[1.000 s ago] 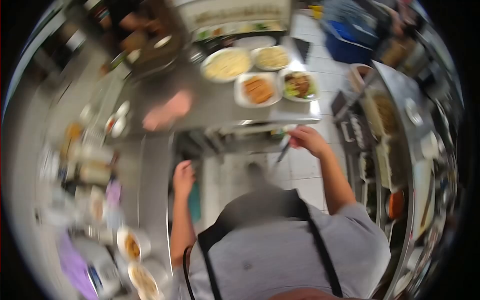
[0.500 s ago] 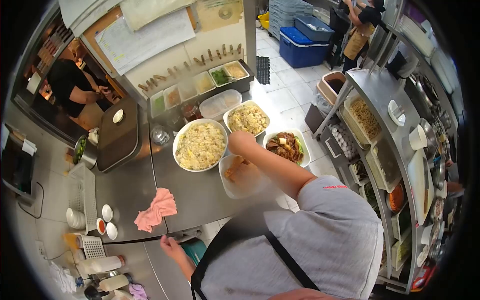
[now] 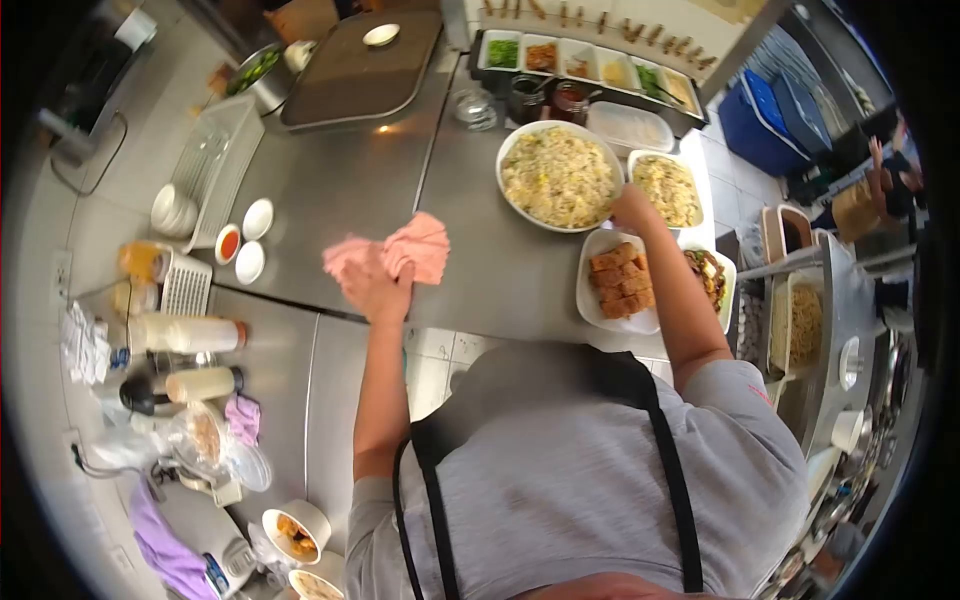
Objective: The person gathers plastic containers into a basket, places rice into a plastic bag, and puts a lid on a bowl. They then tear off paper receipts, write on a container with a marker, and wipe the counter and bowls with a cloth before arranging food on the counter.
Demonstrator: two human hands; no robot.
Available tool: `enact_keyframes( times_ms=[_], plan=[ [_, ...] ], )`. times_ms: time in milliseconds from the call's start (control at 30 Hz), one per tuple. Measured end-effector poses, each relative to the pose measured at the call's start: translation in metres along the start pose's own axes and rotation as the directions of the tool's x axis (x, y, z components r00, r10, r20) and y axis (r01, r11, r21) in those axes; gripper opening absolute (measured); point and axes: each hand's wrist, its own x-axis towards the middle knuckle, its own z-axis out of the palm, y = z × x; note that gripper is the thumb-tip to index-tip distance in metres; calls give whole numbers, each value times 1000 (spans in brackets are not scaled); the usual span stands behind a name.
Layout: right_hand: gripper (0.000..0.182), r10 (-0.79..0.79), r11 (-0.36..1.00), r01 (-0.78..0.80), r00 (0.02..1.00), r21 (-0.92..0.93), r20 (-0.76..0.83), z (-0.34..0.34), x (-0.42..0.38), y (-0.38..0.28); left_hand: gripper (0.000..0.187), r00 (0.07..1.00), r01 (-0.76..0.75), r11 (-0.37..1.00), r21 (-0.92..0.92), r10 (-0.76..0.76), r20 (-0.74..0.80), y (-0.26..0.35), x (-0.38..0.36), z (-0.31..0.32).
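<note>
My left hand (image 3: 375, 292) is on a bunched pink cloth (image 3: 418, 248) on the steel counter, its fingers closed over the cloth and slightly blurred. My right hand (image 3: 632, 208) is closed between a large round white bowl of fried rice (image 3: 560, 178) and a smaller white container of fried rice (image 3: 668, 190). It is close to both rims; what its fingers hold, if anything, is hidden. Just below my right forearm sits a white dish with sliced fried cutlet (image 3: 620, 280). A dish of dark meat and greens (image 3: 708, 275) is partly covered by that arm.
Topping trays (image 3: 590, 65) line the back ledge, with sauce jars (image 3: 570, 100) and a lidded clear container (image 3: 630, 127) before them. A brown tray (image 3: 360, 75), white basket (image 3: 222, 150), small sauce cups (image 3: 250, 262) and bottles (image 3: 195, 332) are leftward. Steel shelving (image 3: 835, 320) stands right.
My left hand has come up from the counter's front edge onto the pink cloth. The view has turned left. My right hand stays between the rice bowls, and the cutlet shows more fully.
</note>
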Motion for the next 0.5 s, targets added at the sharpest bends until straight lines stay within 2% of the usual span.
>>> enact_keyframes(
  times_ms=[33,67,100,133,200,233,267,400,500],
  plan=[
    [16,149,934,-153,988,322,38,-12,-2,-9,58,996,-90,995,-53,89,-24,-2,1,9],
    [16,273,748,-295,953,595,129,-27,-6,-16,54,983,-178,978,-105,174,-52,-3,0,20],
    [15,356,466,-411,898,783,260,-37,-6,-25,45,960,-272,949,-160,258,-106,-1,-2,25],
    [16,316,364,-346,919,865,234,-31,2,-31,38,927,-366,907,-207,336,-164,3,-6,26],
    [15,332,296,-300,923,907,197,-39,8,-54,36,857,-515,787,-339,485,-176,9,-16,20],
    [15,342,260,-277,922,925,180,-48,10,-68,32,845,-532,744,-405,501,-188,15,-22,8],
    [15,251,288,-278,945,916,208,-52,17,-75,28,831,-547,694,-468,518,-203,18,-31,-1],
    [13,249,232,-170,962,958,111,-66,33,-121,25,887,-297,660,-690,458,57,-2,-67,-18],
    [14,175,249,-146,979,957,104,-63,58,-149,26,941,49,662,-748,220,256,-19,-81,-34]
  ],
)
